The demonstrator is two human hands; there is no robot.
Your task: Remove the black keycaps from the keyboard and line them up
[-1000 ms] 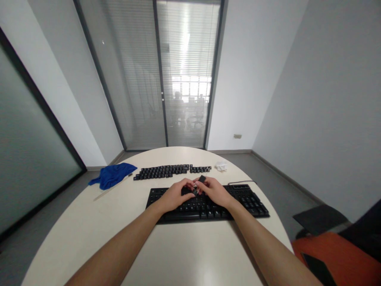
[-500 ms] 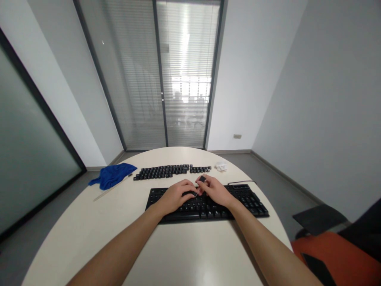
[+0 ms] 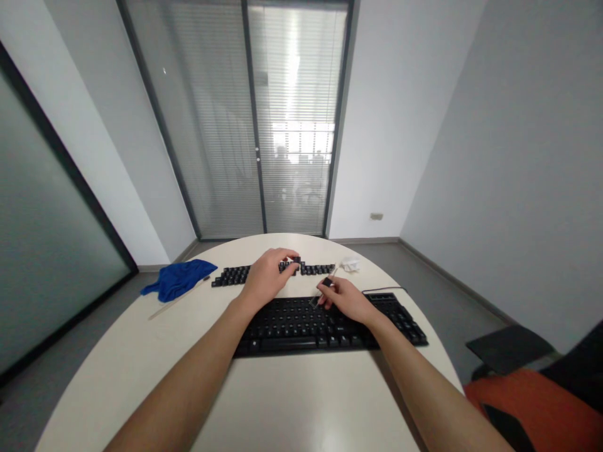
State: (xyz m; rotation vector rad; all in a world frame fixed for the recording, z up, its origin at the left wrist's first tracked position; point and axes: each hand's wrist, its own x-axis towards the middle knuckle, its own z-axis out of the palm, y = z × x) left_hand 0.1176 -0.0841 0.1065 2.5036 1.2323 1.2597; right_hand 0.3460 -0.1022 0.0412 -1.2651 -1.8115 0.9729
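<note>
A black keyboard point(image 3: 292, 344) lies before me, and many of its key positions are without caps. My right hand point(image 3: 347, 299) is over its upper middle, closed on a keycap puller point(image 3: 326, 282) with a dark grip and thin wire ends. Beyond the keyboard, loose black keycaps point(image 3: 318, 269) lie in rows. My left hand point(image 3: 267, 276) reaches over these rows and hides some of them. Between its thumb and fingers is a black keycap point(image 3: 296, 259), at the far edge of the rows.
A blue cloth point(image 3: 181, 279) and a thin brush point(image 3: 179, 299) lie on the left of the round white table point(image 3: 282, 402). Crumpled white tissue point(image 3: 350, 264) is at the back right. The keyboard's cable point(image 3: 386, 289) runs behind it. An orange chair point(image 3: 522, 402) stands at the right.
My left hand has moved from the keyboard, away from me and slightly left, to the keycap rows, carrying a keycap. My right hand has shifted slightly right with the puller.
</note>
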